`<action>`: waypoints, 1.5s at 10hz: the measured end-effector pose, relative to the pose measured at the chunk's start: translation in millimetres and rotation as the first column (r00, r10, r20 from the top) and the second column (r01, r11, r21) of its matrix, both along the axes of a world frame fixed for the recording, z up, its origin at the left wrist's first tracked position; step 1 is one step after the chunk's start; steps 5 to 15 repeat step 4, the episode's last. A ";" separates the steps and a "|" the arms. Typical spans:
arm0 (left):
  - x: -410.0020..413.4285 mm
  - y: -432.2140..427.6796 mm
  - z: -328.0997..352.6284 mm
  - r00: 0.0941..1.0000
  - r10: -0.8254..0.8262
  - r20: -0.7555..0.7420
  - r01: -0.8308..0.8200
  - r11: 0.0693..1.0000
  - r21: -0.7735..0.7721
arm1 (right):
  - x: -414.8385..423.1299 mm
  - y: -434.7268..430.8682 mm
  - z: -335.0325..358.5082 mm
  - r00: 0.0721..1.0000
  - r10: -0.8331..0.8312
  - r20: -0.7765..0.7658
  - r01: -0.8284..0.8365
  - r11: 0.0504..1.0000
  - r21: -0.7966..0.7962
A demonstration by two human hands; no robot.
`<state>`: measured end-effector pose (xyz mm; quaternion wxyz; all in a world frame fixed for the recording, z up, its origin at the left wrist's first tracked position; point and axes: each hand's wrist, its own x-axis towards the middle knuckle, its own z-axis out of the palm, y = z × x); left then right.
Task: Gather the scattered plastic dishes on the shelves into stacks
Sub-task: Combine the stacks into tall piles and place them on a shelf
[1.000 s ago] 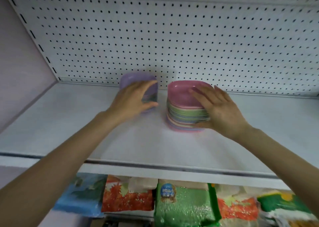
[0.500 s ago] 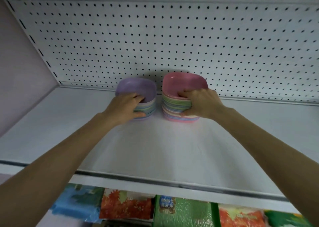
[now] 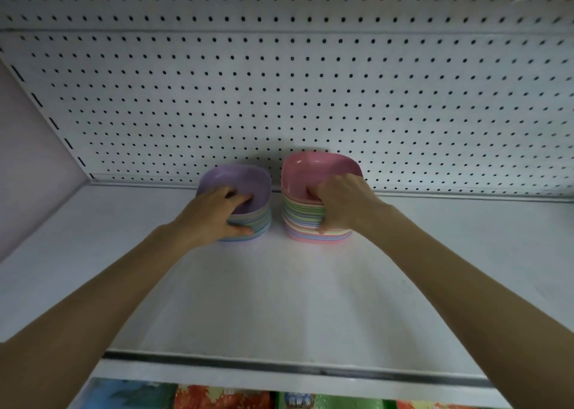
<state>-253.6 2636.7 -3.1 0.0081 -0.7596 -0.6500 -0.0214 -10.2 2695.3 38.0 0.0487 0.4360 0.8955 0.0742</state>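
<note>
Two stacks of square plastic dishes stand side by side at the back of the white shelf (image 3: 279, 300), close to the pegboard. The shorter left stack (image 3: 248, 178) has a purple dish on top. The taller right stack (image 3: 310, 213) is topped by a pink dish and shows striped pastel edges. My left hand (image 3: 214, 216) grips the left stack, fingers inside the top dish and thumb against its front side. My right hand (image 3: 338, 203) grips the right stack the same way, fingers over the rim and thumb low on the side.
A white pegboard wall (image 3: 310, 98) rises right behind the stacks. A pale side panel (image 3: 28, 166) closes the shelf on the left. Below the shelf's front lip (image 3: 279, 368), coloured packaged goods (image 3: 223, 397) fill the lower shelf.
Both stacks have been pushed back toward the pegboard and stand closer together. My hands went from resting on the stacks' fronts to hooking fingers into the top dishes.
</note>
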 end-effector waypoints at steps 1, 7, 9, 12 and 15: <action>1.4 -1.8 0.5 1.000 -0.019 -0.020 0.019 1.000 -0.005 | -1.8 -5.2 -0.9 0.999 -0.008 0.039 0.007 0.999 0.035; 13.6 -51.0 45.3 0.977 -0.141 -0.160 0.122 0.985 -0.124 | -13.9 -66.5 19.1 0.984 -0.178 0.014 0.178 0.976 -0.128; 13.6 -51.0 45.3 0.977 -0.141 -0.160 0.122 0.985 -0.124 | -13.9 -66.5 19.1 0.984 -0.178 0.014 0.178 0.976 -0.128; 13.6 -51.0 45.3 0.977 -0.141 -0.160 0.122 0.985 -0.124 | -13.9 -66.5 19.1 0.984 -0.178 0.014 0.178 0.976 -0.128; 13.6 -51.0 45.3 0.977 -0.141 -0.160 0.122 0.985 -0.124 | -13.9 -66.5 19.1 0.984 -0.178 0.014 0.178 0.976 -0.128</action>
